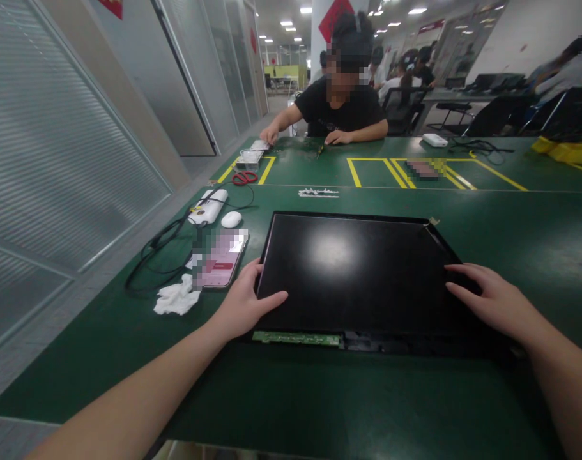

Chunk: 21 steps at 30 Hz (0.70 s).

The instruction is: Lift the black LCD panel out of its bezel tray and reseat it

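A black LCD screen panel (348, 275) lies face up on the green table in front of me, with a narrow green circuit board (298, 338) showing along its near edge. My left hand (252, 297) grips the panel's left side, thumb over the top face and fingers down along the edge. At the opposite side my right hand (487, 294) holds the right edge, with thumb and forefinger over the surface and the other fingers hidden. A small strip of tape (433, 222) sticks up at the panel's far right corner.
Left of the panel lie a phone (221, 259), crumpled tissue (177, 296), a white earbud case (231, 220), a white power bank (208, 206) and black cables (151, 252). Beyond are red scissors (245, 178) and small white scraps (318, 192). A person (343, 105) sits across the green table (348, 396).
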Tool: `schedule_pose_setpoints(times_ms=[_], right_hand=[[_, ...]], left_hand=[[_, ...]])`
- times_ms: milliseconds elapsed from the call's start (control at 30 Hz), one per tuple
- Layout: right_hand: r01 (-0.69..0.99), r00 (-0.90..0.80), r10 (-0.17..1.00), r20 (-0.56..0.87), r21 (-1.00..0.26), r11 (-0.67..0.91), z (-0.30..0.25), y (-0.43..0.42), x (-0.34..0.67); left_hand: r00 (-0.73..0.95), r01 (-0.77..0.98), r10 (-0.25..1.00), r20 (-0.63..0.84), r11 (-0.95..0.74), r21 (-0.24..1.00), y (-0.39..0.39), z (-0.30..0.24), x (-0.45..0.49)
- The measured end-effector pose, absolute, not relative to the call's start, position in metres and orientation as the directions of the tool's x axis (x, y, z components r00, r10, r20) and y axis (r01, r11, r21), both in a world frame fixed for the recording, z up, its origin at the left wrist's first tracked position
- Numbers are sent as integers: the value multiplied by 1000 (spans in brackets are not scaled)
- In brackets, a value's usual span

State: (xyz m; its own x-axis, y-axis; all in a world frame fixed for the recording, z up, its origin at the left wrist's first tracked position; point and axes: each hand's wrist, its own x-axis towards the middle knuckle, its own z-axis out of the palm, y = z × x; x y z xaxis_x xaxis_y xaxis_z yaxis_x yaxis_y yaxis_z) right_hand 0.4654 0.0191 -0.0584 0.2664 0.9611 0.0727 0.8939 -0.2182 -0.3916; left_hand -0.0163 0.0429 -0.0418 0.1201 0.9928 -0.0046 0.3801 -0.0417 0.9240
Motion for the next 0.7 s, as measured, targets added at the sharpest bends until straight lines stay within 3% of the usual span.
schedule_pose_setpoints(times_ms=[700], right_hand=[[896,243,964,110,-406,-179,-60,18,467]], left_hand=[[115,545,993,20,-80,834,38,-39,-19]])
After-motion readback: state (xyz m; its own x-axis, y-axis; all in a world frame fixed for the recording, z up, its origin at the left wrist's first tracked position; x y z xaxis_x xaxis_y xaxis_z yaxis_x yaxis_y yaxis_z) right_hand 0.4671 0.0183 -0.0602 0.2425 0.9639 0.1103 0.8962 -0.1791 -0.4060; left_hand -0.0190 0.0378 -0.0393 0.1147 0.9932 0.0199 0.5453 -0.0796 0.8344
